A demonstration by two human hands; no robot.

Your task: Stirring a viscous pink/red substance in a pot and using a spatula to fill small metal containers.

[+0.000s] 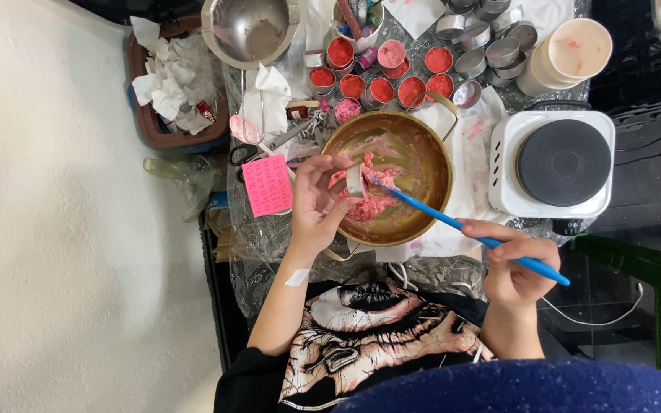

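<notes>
Pink paste (pixel 372 200) lies clumped in a brass bowl (pixel 422 157) at the middle of the frame. Over it the left hand (pixel 317 200) pinches a small metal tin (pixel 354 180) between thumb and fingers, holding it tilted above the paste. The right hand (pixel 516 264), lower right of the bowl, is closed around the end of a blue stick (pixel 460 226) whose far tip reaches the tin's mouth (whether it touches paste there cannot be told).

Just left of the hand lies a pink note (pixel 267 186), with scissors (pixel 258 149) above it. Above the bowl, at the top centre, stands a cluster of tins filled with red and pink (pixel 392 80); empty tins (pixel 491 42) lie to their right, beside a pale cup (pixel 571 53). A steel pot (pixel 250 30) sits top left of centre, next to a brown tray of crumpled tissue (pixel 174 84). Right of the bowl stands a white hotplate (pixel 556 164) with a dark round top.
</notes>
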